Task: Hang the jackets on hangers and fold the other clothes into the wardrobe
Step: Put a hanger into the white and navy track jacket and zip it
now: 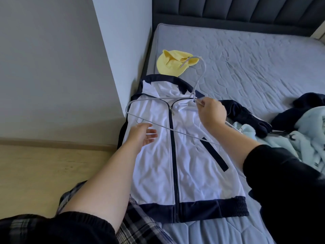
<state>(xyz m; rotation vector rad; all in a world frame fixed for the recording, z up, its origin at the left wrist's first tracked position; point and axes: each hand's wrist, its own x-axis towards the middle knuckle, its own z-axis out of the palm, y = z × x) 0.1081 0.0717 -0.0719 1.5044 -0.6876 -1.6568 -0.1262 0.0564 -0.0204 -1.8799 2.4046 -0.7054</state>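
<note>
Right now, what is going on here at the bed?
A person is preparing a white and navy jacket for hanging. It lies flat on the bed, zipped nearly to the collar. The right grip holds a grey wire hanger by its neck above the collar; the left grip, open, is over the chest. The hanger is not yet inside.

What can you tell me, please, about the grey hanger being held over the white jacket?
The hanger is thin and grey, seemingly coated wire, with a rounded shoulder end, a straight bottom bar and a long hook. The right hand pinches it at the neck, below the hook, which reaches towards the yellow cap. It is held tilted above the white and navy jacket lying on the bed, not yet inside it. The open left hand is by the bottom bar; contact cannot be judged.
</note>
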